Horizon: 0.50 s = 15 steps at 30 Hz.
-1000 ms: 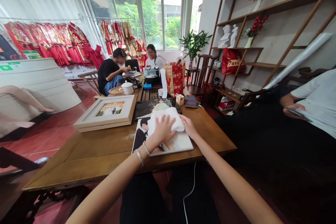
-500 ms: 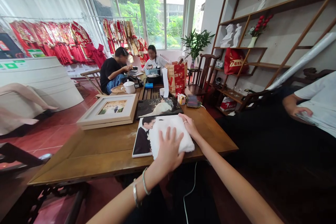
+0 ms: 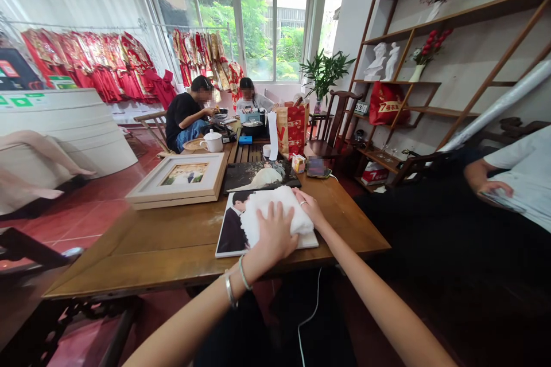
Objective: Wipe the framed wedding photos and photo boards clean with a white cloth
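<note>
A wedding photo panel [image 3: 231, 229] lies flat at the table's near edge, with a person in a dark suit showing on its left part. A folded white towel [image 3: 255, 215] covers much of the rest. My left hand [image 3: 278, 232] presses down on the towel, fingers spread, with two bracelets at the wrist. At the panel's upper right edge, my right hand [image 3: 310, 209] holds the side of the panel against the towel; its thumb is hidden. Just beyond lies a dark photo panel [image 3: 258, 176]. To the left rests a light wooden picture frame [image 3: 181, 180].
On the wooden table [image 3: 163, 246] stand a white lidded mug [image 3: 212, 140], a red and brown paper bag [image 3: 293, 129], a small box [image 3: 298, 163] and a phone [image 3: 318, 167]. Two people sit at the far end. Another person's hand [image 3: 495, 183] is at the right.
My left hand and the towel have slid slightly left, uncovering the panel's lower right corner. The right hand stays at the edge. A far seated person has lowered their head.
</note>
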Motion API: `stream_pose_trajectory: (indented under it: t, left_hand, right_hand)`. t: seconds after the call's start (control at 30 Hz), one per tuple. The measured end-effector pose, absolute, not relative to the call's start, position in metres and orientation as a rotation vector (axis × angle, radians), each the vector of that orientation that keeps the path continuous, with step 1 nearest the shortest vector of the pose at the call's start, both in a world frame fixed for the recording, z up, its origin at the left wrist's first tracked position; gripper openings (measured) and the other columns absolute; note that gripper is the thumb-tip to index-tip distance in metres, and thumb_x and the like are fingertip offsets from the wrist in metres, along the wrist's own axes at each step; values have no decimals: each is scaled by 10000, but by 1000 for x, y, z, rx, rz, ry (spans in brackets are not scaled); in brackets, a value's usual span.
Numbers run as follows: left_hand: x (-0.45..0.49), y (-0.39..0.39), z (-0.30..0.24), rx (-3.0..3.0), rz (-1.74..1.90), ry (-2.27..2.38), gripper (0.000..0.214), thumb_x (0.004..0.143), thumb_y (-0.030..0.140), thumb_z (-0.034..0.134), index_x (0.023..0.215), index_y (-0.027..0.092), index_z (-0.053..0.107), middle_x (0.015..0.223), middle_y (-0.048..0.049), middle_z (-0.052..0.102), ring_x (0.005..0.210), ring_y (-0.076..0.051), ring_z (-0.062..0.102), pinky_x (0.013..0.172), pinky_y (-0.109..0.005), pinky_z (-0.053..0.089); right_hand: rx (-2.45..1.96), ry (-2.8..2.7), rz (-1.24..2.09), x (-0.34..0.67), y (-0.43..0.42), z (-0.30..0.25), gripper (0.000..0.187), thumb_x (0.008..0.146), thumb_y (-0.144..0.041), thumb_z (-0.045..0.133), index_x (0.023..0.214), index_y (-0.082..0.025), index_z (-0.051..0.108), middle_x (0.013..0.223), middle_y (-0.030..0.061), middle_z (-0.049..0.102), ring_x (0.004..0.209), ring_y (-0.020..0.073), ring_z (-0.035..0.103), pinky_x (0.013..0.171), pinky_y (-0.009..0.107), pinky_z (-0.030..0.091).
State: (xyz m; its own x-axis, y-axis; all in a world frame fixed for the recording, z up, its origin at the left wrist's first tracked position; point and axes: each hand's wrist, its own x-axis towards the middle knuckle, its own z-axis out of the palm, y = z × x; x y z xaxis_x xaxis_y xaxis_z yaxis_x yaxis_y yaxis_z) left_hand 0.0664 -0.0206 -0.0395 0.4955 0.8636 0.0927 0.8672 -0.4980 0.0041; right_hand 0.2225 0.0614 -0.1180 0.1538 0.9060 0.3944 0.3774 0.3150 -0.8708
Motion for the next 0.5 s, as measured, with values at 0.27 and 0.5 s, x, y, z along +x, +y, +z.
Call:
stream_pose_trajectory:
  t: [0.27,0.5]
  left_hand:
    - [55,32,-35,-2604,-76,-1607,582,827,393,552,1377,259,413,1444,-149,378,1334,-365,299,993,-625,282]
    - [43,10,-43,-2663,-97,-1540,643,819,366,566,1413,229,363,1483,-170,308,1369,-386,224,1034,-643,204]
  right_hand:
    - [-1281,-1567,443,223,60,-122,413,775,-182,505,1163,-158,644,1300,120,578,1277,253,473,1093,432,346]
    - [-1288,-1628,415,222,61,-121,359,808,-173,479,1111,-150,671,1283,129,590,1270,247,480,1105,450,334]
